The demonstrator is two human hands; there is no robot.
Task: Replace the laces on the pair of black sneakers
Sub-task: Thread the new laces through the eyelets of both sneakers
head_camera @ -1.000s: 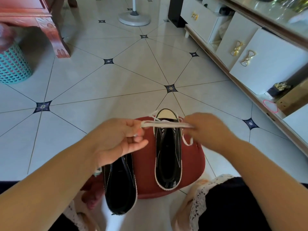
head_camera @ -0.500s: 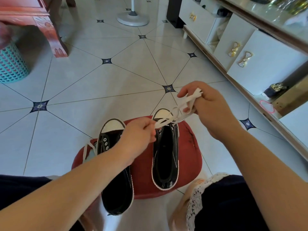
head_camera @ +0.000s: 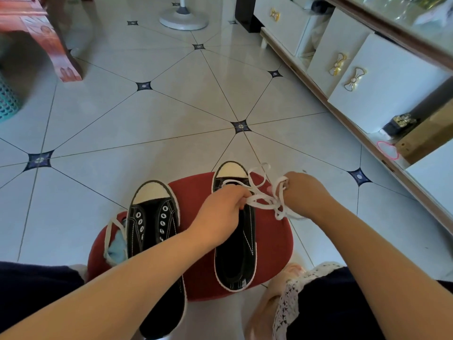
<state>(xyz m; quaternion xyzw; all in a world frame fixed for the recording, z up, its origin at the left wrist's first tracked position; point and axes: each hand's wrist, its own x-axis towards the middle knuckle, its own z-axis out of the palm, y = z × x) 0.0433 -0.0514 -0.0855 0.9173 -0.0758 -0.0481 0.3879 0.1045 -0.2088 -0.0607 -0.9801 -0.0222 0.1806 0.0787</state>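
The left hand sits just below the middle of the frame. Its fingers are curled, pinching a strand of the white lace over the tongue of the right sneaker. Just right of it, apart from it but joined to it by the lace, the right hand is closed on the same lace, with strands looped up around its fingers and a loop hanging below the wrist. The far end of the lace crosses the front eyelets behind the sneaker's white toe cap.

The right sneaker stands toe-away on a red cushion. The left sneaker lies beside it towards lower left. Its eyelets are bare, and its heel hangs over the cushion's near edge, partly hidden by the left forearm. At the cushion's left edge a loose lace curls around a pale blue cloth.

The cushion rests on a tiled floor. A fan base stands at top centre and a red wooden furniture leg at upper left. A teal basket shows at the left edge, and a white cabinet with gold bow handles runs along the right.
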